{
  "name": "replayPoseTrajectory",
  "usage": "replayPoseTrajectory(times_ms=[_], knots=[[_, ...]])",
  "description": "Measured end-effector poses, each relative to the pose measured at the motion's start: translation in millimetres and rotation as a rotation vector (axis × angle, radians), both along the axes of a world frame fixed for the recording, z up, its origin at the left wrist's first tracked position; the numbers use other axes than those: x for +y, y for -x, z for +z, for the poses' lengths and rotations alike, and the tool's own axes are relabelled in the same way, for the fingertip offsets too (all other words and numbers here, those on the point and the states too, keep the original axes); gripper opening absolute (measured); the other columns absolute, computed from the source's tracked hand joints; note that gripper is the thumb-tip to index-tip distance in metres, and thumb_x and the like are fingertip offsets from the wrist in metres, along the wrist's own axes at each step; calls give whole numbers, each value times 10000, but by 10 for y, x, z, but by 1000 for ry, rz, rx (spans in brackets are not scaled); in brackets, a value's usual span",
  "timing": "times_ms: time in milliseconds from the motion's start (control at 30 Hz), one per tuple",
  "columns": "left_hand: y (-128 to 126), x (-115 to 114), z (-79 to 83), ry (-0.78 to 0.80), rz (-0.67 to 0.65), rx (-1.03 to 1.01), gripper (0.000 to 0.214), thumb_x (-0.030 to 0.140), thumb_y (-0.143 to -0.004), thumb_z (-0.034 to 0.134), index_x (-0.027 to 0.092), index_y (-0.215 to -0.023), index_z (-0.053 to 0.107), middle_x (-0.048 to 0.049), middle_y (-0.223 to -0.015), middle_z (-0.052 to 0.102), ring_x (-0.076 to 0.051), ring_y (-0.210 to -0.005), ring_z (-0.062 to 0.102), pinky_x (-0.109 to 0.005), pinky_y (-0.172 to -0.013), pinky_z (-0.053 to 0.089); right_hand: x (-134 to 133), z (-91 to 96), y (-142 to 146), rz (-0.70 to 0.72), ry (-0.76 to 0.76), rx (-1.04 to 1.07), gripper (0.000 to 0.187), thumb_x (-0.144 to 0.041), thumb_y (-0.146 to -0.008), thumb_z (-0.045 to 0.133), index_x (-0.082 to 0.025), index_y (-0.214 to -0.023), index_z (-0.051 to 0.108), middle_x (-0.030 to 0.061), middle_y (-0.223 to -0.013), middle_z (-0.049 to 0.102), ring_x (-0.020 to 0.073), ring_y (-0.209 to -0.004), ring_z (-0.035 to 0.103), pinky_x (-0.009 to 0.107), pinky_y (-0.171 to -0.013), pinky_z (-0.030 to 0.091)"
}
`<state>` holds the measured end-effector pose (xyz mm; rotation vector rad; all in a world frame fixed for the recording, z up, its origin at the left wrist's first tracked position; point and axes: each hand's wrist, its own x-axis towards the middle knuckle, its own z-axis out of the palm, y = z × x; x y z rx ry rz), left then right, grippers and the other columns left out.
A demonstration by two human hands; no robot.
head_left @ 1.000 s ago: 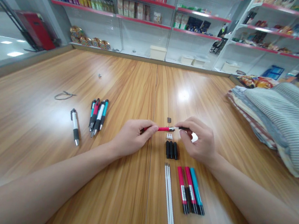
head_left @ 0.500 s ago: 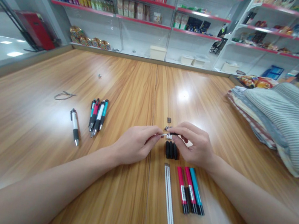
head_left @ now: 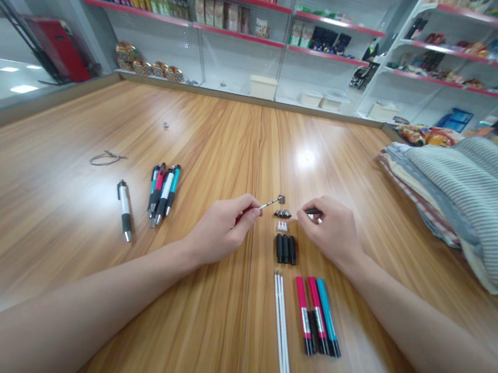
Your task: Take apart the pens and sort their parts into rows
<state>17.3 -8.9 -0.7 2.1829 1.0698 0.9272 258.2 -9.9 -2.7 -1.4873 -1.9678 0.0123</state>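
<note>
My left hand (head_left: 221, 228) is closed around a red pen part, mostly hidden in the fingers. Its thin refill tip (head_left: 270, 203) pokes out to the right. My right hand (head_left: 331, 231) pinches a small dark pen piece (head_left: 314, 212) just above the table. The hands are a little apart. Between them lie small metal tips (head_left: 282, 213), tiny white pieces (head_left: 282, 226) and three black grips (head_left: 285, 248). Nearer me lie white refills (head_left: 283, 327) and two red barrels and a teal one (head_left: 318, 316).
Left of my hands lie a bunch of assembled pens (head_left: 163, 188), a single white-and-black pen (head_left: 124, 210) and a thin loop (head_left: 105, 157). Folded striped cloths (head_left: 476, 199) are stacked at the table's right edge. Stocked shelves (head_left: 236, 35) stand behind the wooden table (head_left: 219, 137).
The hands met over the small parts, then drew apart. The red pen came apart: the left hand kept the body with the refill sticking out, the right took away a dark piece.
</note>
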Motion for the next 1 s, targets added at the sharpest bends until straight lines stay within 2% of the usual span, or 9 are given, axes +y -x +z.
replayPoseTrajectory(times_ms=[100,200,467,567,700,800,900,1000], knots=[[4,4,1,17,2,-13,222,306,-978,414,165,-910,570,18,-656,539,-102,-568,466,-236,-561,341,-10,11,-8,-143,-34,-269,143,-235,-837,589,-173,-734,664,88,-789,600,198,-696,564,321,-587,380],[6,9,-7,24,4,-26,225,312,-976,415,166,-910,572,15,-661,545,-104,-574,470,-237,-561,340,-28,18,-21,-168,-41,-393,143,-206,-864,559,-161,-787,671,124,-856,591,214,-714,562,340,-577,372],[5,22,-14,20,-2,-43,235,326,-969,425,166,-903,583,11,-655,538,-110,-580,472,-234,-561,348,-22,4,-12,14,-33,-294,207,-232,-929,530,-187,-860,720,78,-888,637,195,-788,600,336,-685,443],[2,19,-9,23,4,-45,226,315,-966,434,166,-900,590,12,-655,539,-106,-581,473,-232,-562,351,-8,-8,-19,1,-44,-260,220,-291,-934,549,-196,-866,736,70,-868,675,204,-801,609,346,-713,442],[4,16,-7,22,10,-41,225,311,-966,436,164,-898,593,13,-657,547,-102,-576,472,-230,-557,351,21,-1,-36,-20,-127,-117,216,-345,-917,590,-214,-850,748,54,-807,724,218,-801,608,380,-787,434],[6,16,-6,26,2,-47,235,317,-969,427,163,-899,590,12,-657,543,-105,-574,478,-232,-553,349,42,2,-40,18,-152,133,214,-380,-910,600,-225,-900,747,40,-863,740,195,-787,623,361,-766,459],[7,16,-5,21,4,-48,232,318,-966,431,164,-896,591,12,-650,535,-109,-577,479,-235,-556,350,71,-28,-57,43,-104,372,254,-409,-908,590,-211,-989,726,45,-888,731,172,-759,640,320,-691,492],[7,16,-4,16,10,-42,229,320,-964,440,167,-892,595,11,-650,538,-110,-581,480,-237,-561,353,112,-80,-92,24,12,446,277,-427,-901,583,-188,-972,703,38,-808,715,157,-687,638,297,-637,501]])
